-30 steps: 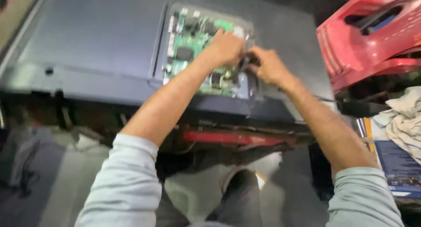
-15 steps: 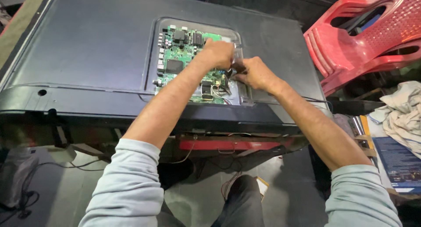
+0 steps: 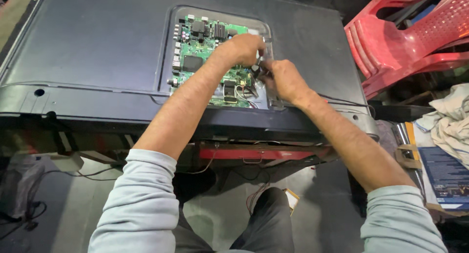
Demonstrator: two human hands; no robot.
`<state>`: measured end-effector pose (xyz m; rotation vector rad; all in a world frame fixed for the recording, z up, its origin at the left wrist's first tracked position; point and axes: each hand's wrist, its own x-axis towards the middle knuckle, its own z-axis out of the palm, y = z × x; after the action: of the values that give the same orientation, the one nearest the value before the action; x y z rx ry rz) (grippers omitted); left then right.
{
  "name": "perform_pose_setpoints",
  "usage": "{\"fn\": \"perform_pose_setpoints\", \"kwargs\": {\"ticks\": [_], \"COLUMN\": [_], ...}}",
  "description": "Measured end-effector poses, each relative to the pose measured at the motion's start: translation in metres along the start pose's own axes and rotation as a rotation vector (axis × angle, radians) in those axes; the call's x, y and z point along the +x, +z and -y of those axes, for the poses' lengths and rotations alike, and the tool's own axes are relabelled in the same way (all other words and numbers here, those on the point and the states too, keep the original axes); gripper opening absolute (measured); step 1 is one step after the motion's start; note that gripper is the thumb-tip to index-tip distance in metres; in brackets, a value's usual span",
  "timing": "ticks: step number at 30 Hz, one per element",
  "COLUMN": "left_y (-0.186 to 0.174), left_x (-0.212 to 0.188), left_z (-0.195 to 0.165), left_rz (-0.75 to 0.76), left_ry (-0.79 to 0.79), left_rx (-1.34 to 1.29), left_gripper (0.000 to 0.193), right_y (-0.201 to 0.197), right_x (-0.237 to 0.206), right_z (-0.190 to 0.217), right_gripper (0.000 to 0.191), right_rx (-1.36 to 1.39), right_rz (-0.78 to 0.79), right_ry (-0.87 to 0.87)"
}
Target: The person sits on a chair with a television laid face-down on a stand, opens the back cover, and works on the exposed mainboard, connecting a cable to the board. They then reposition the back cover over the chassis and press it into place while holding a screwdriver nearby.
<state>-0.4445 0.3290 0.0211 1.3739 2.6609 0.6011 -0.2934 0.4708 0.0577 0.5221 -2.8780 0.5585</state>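
Head view: hands cover green circuit board; red chair nearby.

Your L arm runs up toward 1 o'clock, sleeve pushed to the elbow; L hand curled, knuckles up; R arm angles toward 11 o'clock; R hand pinched, fingertips meeting the L's; both wrists bent down.
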Motion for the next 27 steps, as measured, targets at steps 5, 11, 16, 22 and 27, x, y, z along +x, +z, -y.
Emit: {"fn": "perform_pose_setpoints", "kwargs": {"ticks": [5, 11, 16, 22, 27], "left_y": [0.005, 0.001, -0.012, -0.010, 0.004], "left_x": [-0.002, -0.012, -0.005, 0.010, 0.023], "left_z": [-0.002, -0.006, -0.021, -0.025, -0.031], "left_rz": [-0.044, -0.153, -0.045, 0.099, 0.065], "left_ry": [0.038, 0.038, -0.077, -0.125, -0.085], "left_rx": [0.026, 0.167, 0.208, 0.210, 0.254], "left_gripper": [0.031, 0.019, 0.027, 0.025, 0.023], "right_y": [-0.003, -0.005, -0.008, -0.009, -0.012], "right_x": [-0.002, -0.005, -0.009, -0.014, -0.016], "right_z": [0.001, 0.000, -0.006, -0.020, -0.032], "right_gripper": [0.028, 0.038, 0.039, 0.038, 0.022], "right_rx": [-0.020, -0.030, -0.042, -0.042, -0.007], "right_rz": [0.002, 0.003, -0.003, -0.041, -0.024], "right_ry": [-0.021, -0.017, -0.031, -0.073, -0.036]}}
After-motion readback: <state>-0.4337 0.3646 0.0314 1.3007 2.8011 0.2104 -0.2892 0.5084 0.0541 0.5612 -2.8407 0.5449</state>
